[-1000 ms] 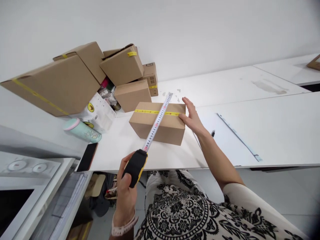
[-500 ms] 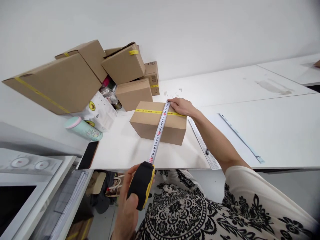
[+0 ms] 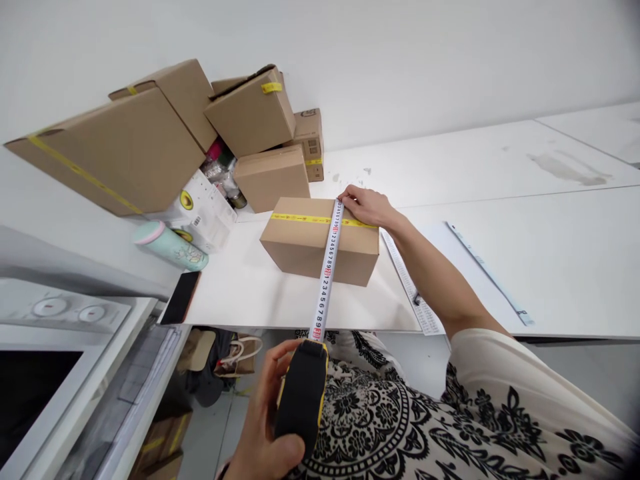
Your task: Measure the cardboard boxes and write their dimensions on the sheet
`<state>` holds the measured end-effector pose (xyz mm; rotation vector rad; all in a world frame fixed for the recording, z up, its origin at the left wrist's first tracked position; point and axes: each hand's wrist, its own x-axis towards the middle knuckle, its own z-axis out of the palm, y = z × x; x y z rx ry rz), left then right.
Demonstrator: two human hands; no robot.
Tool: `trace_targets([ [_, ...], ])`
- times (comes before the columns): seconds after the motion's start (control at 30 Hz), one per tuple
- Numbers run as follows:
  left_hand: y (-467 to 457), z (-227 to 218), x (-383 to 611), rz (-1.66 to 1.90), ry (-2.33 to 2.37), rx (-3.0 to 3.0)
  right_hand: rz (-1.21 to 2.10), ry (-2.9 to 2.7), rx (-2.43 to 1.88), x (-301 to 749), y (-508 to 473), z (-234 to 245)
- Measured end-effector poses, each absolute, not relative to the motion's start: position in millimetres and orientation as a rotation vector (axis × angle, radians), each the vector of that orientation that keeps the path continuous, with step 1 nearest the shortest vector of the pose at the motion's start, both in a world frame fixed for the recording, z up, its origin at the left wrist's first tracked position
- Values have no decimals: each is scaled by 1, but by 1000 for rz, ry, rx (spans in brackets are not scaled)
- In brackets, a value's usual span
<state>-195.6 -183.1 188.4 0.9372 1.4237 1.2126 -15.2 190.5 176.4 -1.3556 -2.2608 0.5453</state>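
Observation:
A black and yellow tape measure [image 3: 301, 393] is gripped in my left hand [image 3: 267, 413], just off the table's front edge. From it the white blade [image 3: 327, 267] runs up and away across the top of a closed cardboard box [image 3: 300, 250] sealed with yellow tape. My right hand [image 3: 367, 205] pinches the blade's far end at the box's back edge, with the other fingers curled above the top. The blade's numbers face up, and a red 30 shows close to the case.
Several cardboard boxes [image 3: 265, 123] are stacked at the back left. Before them lie a mint tumbler [image 3: 173, 245], an avocado-print carton [image 3: 207, 217] and a black phone [image 3: 183, 298]. Printed paper strips [image 3: 430, 313] lie right of the box. A white appliance [image 3: 65, 310] stands at lower left.
My left hand has moved right and toward me with the tape case, so the blade now lies straighter across the box and slightly more shows. My right hand stays at the back edge.

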Motion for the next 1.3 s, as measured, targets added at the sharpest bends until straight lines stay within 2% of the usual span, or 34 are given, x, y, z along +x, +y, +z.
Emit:
trace_targets([
  [0.37,-175,182,-196,1229,1427,1019,543,-2262,-1324,-15,188,176],
  [0.83,-26,177,-180,1373,1338,993,512,-2282,-1344,-15,186,178],
  [1.17,-20,174,-183,1374,1288,942,532,-2247,-1314,-15,190,174],
  [1.3,-29,169,-185,1449,1270,946,631,-2089,-1119,-11,178,174],
])
